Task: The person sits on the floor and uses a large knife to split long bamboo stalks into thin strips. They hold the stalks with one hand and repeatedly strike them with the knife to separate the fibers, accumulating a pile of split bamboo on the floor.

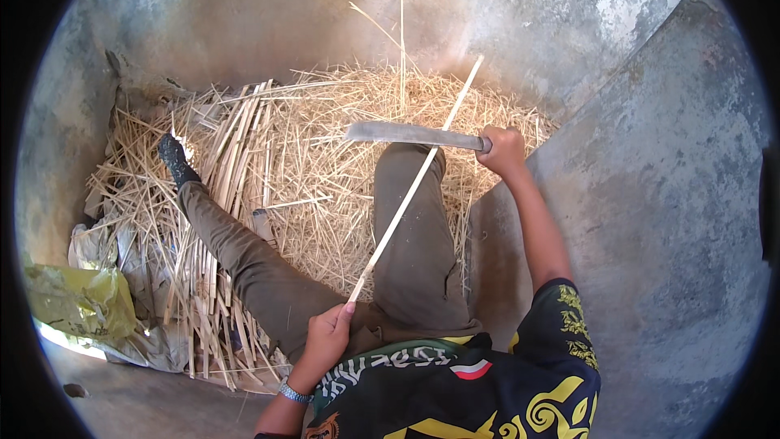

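Observation:
My left hand (329,332) is closed around the near end of a long, pale bamboo strip (404,202). The strip slants up and away to the right, passing over my bent right leg (416,228). In my right hand (503,150) is the handle of a machete (410,134), whose broad grey blade points left. The blade lies across the strip above my knee; whether it touches the strip I cannot tell for sure. Fingers of both hands are wrapped tight.
Loose shavings (325,162) cover the floor ahead of me. Split bamboo strips (231,142) lie heaped at the left, near my outstretched left foot (175,156). A yellow plastic sack (85,301) sits at the far left. Concrete walls (284,8) stand ahead and to the right.

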Tool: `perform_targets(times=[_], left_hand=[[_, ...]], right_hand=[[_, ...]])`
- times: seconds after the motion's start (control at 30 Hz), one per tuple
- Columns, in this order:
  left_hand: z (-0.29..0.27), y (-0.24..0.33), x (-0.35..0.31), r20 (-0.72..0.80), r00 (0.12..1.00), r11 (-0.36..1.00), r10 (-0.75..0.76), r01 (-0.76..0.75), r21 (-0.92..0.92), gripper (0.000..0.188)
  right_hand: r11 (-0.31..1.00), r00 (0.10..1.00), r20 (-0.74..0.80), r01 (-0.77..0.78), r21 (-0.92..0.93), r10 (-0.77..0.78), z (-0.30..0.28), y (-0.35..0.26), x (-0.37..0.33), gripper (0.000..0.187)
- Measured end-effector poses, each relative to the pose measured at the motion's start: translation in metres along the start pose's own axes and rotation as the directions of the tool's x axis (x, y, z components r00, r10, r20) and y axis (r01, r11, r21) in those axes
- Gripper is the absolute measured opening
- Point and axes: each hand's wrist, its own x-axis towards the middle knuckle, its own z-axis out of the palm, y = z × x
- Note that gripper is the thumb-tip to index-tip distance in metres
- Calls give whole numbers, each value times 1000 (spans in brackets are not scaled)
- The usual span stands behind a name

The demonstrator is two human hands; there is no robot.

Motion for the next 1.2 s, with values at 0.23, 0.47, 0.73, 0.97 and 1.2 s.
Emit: perform_targets(times=[0.23, 0.47, 0.73, 0.97, 1.2], left_hand=[[1, 7, 7, 10, 996, 995, 83, -84, 52, 39], [5, 5, 8, 13, 1000, 999, 2, -3, 32, 43], [3, 15, 1, 3, 999, 997, 32, -32, 66, 45], [5, 24, 0, -9, 999, 991, 46, -44, 126, 42], [6, 20, -2, -17, 999, 993, 39, -37, 109, 41]], right_hand=[[702, 653, 269, -691, -173, 708, 19, 38, 38, 32], [982, 982, -49, -181, 45, 183, 22, 23, 30, 11], [975, 958, -201, 216, 46, -202, -4, 33, 40, 13], [343, 340, 57, -937, -63, 939, 54, 102, 33, 26], [335, 385, 64, -864, 376, 921, 57, 77, 4, 33]])
